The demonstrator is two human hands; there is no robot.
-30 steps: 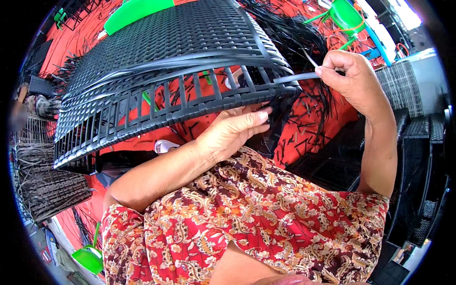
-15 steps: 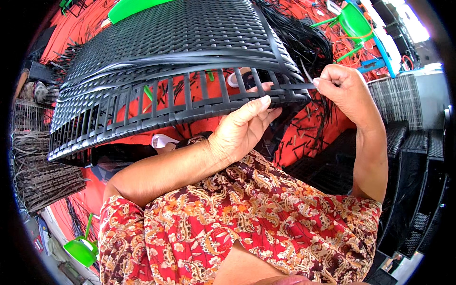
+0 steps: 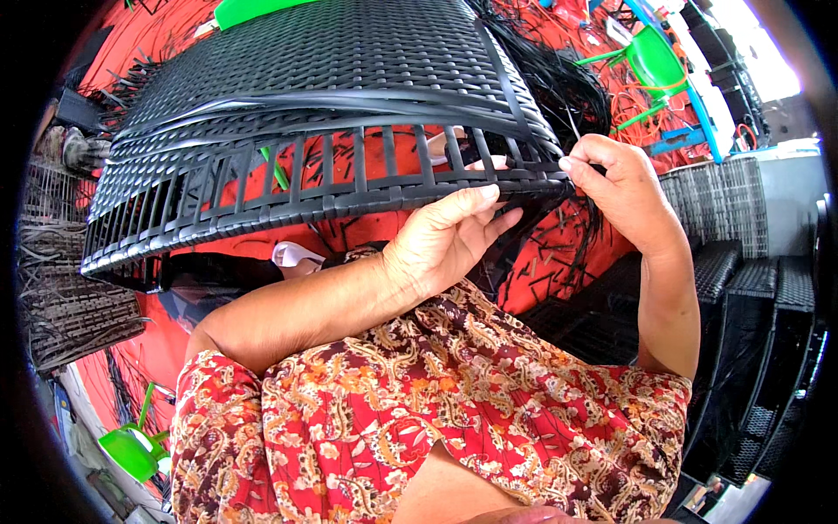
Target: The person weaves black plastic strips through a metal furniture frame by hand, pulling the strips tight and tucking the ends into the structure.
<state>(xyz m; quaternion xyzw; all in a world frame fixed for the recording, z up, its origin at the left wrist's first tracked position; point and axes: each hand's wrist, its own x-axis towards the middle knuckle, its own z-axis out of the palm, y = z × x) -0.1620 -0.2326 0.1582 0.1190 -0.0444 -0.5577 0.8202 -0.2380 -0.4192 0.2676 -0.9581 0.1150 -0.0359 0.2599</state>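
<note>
A large black woven rattan-style panel [image 3: 349, 61] lies before me, its near end an open row of bars above a wrapped rim [image 3: 375, 203]. My left hand [image 3: 449, 240] grips this rim near its right end, thumb on top; one fingertip shows through the gap behind it, other fingers are partly hidden below. At the panel's right corner, my right hand [image 3: 615, 179] is closed in a pinch on a flat black strip [image 3: 532, 165], which crosses the last bars. Several long loose strips [image 3: 288, 105] lie across the weave.
Black strips hang in a bundle [image 3: 567, 79] beyond the panel's right side. Cut scraps litter the red floor [image 3: 541, 271]. Green chairs stand at the upper right [image 3: 655, 61] and lower left [image 3: 131, 450]. Dark woven pieces [image 3: 742, 349] are stacked at right; greyish woven panels [image 3: 74, 306] stand at left.
My right hand has moved left and slightly down, close against the panel's corner, and less strip shows between hand and panel. The left hand keeps its hold on the rim.
</note>
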